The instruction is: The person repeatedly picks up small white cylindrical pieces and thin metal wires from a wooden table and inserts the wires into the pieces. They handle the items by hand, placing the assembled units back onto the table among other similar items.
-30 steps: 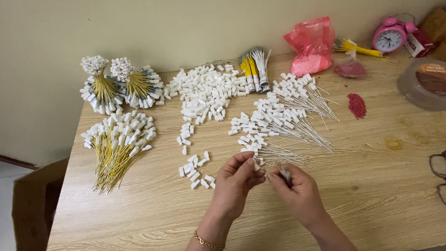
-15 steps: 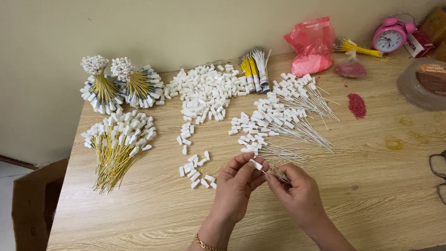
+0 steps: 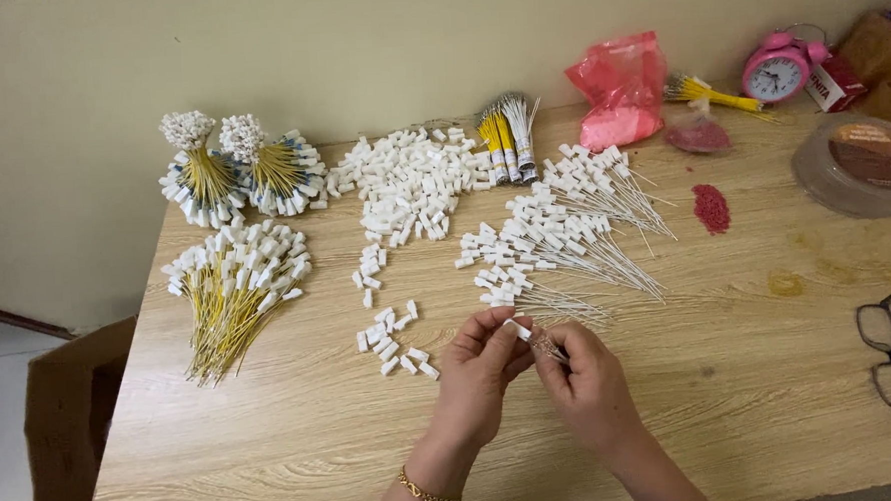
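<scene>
My left hand (image 3: 476, 374) and my right hand (image 3: 587, 385) meet above the wooden table (image 3: 752, 387), near its front edge. The left fingertips pinch a small white plastic connector (image 3: 517, 329). The right fingers grip the end of a thin white wire (image 3: 548, 347) that touches that connector. A gold bracelet sits on my left wrist. Just beyond the hands lies a fan of white wires with white connectors (image 3: 555, 236). A few loose white connectors (image 3: 389, 338) lie to the left of my left hand.
A big heap of white connectors (image 3: 407, 182) lies at the back centre. Yellow wire bundles (image 3: 232, 290) with white ends lie left, two upright bunches behind. A pink bag (image 3: 619, 93), pink alarm clock (image 3: 776, 68), round lidded container (image 3: 867, 162) and glasses (image 3: 890, 346) sit right. A cardboard box (image 3: 63, 428) stands on the floor, left.
The hands have stayed in place; the white connector between the fingertips has shifted slightly as the fingers work it against the wire's end.
</scene>
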